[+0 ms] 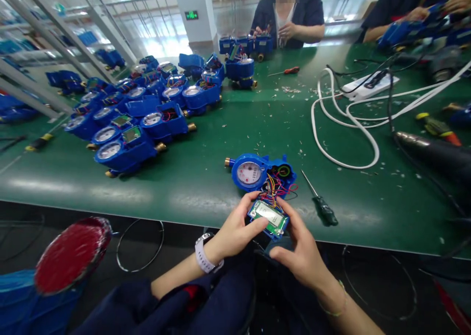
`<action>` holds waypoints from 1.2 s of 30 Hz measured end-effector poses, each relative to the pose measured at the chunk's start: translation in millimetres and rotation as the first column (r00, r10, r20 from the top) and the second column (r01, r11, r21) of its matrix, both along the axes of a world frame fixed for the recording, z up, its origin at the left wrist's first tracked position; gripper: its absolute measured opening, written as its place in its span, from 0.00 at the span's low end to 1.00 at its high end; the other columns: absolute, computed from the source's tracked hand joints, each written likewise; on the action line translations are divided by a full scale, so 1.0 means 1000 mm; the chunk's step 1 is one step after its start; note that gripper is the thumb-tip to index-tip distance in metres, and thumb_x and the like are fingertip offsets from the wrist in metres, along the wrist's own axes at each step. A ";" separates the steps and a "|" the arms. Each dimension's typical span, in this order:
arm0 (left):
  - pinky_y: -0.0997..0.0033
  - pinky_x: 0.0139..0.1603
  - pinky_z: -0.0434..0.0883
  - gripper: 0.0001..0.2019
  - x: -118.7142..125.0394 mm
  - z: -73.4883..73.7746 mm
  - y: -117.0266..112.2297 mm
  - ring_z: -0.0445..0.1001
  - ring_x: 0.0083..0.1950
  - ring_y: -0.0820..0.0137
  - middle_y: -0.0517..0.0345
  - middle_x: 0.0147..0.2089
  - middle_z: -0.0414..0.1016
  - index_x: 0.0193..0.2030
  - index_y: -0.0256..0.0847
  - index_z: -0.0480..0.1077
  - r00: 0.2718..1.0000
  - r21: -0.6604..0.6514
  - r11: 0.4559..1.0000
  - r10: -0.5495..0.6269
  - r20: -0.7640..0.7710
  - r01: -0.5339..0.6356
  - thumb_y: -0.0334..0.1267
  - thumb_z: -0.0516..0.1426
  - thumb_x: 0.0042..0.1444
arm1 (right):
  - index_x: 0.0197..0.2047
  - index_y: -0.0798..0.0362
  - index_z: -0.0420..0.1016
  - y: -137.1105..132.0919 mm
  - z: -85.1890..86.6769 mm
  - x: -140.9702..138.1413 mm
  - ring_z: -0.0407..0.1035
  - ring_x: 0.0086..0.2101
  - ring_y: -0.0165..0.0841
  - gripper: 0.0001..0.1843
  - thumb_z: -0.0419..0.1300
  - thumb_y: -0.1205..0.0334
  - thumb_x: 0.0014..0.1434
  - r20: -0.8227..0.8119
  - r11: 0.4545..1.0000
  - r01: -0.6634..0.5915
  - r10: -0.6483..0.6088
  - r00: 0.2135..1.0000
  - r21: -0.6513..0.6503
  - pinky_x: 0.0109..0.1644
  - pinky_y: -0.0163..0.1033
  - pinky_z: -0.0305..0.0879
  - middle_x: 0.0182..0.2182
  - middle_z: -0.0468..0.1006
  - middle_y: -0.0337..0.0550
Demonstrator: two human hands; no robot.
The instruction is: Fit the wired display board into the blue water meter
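Observation:
At the table's near edge, my left hand (241, 232) grips a green circuit board (270, 215) with a display, thumb across its face. My right hand (300, 244) curls around the board's right side, fingers at its far corner, thumb apart below. Colored wires (273, 187) run from the board into the opened housing of a blue water meter (248, 172). The meter lies just beyond my hands, its round dial facing up and a brass fitting at its left end. To the right lies a dark-handled screwdriver (324, 210), touched by neither hand.
Many blue meters (147, 94) crowd the green table (206, 178) at the left. A white cable (314, 124) loops from a power strip (371, 85) at the right, near a power tool (430, 151). Two co-workers (289, 18) sit opposite. A red stool (73, 254) stands at lower left.

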State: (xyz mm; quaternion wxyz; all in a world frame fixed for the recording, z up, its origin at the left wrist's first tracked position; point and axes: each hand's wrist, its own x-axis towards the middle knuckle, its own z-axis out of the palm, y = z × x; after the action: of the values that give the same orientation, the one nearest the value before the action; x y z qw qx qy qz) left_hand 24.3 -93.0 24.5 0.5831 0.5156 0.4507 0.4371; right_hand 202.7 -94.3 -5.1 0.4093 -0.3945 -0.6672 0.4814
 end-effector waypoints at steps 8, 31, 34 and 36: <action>0.59 0.58 0.68 0.33 -0.002 -0.002 -0.005 0.70 0.57 0.61 0.46 0.61 0.66 0.67 0.41 0.45 0.999 0.025 0.999 -0.045 -0.019 0.045 0.45 0.55 0.59 | 0.66 0.49 0.55 -0.006 -0.007 -0.013 0.65 0.56 0.43 0.39 0.66 0.60 0.55 0.065 0.985 0.131 -0.139 0.988 0.112 0.61 0.50 0.62 0.60 0.65 0.52; 0.43 0.62 0.59 0.36 -0.011 0.018 -0.011 0.58 0.67 0.48 0.34 0.71 0.46 0.65 0.34 0.56 0.520 0.309 0.902 0.116 -0.846 0.302 0.60 0.49 0.59 | 0.67 0.50 0.53 -0.001 0.000 -0.017 0.62 0.57 0.45 0.36 0.61 0.66 0.58 0.161 0.877 0.148 -0.245 0.956 0.457 0.59 0.53 0.65 0.57 0.66 0.52; 0.43 0.63 0.59 0.38 -0.011 0.017 -0.011 0.55 0.68 0.47 0.36 0.73 0.42 0.67 0.36 0.53 0.573 0.273 0.915 0.058 -0.818 0.297 0.60 0.49 0.58 | 0.67 0.50 0.53 0.000 0.001 -0.016 0.63 0.56 0.46 0.35 0.60 0.65 0.59 0.173 0.868 0.140 -0.249 0.953 0.477 0.58 0.54 0.66 0.57 0.67 0.53; 0.45 0.63 0.59 0.37 -0.012 0.018 -0.011 0.56 0.68 0.49 0.37 0.72 0.43 0.67 0.38 0.53 0.612 0.263 0.924 0.042 -0.790 0.276 0.60 0.50 0.58 | 0.67 0.49 0.53 0.000 0.002 -0.016 0.64 0.56 0.46 0.34 0.59 0.64 0.60 0.183 0.866 0.132 -0.246 0.952 0.482 0.57 0.54 0.66 0.57 0.67 0.53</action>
State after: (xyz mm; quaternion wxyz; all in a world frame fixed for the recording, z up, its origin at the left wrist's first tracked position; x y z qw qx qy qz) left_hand 12.8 -103.5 42.0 0.2514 0.7801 0.5357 0.2033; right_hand 187.0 -94.2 -3.4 0.4540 -0.4039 -0.7647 0.2144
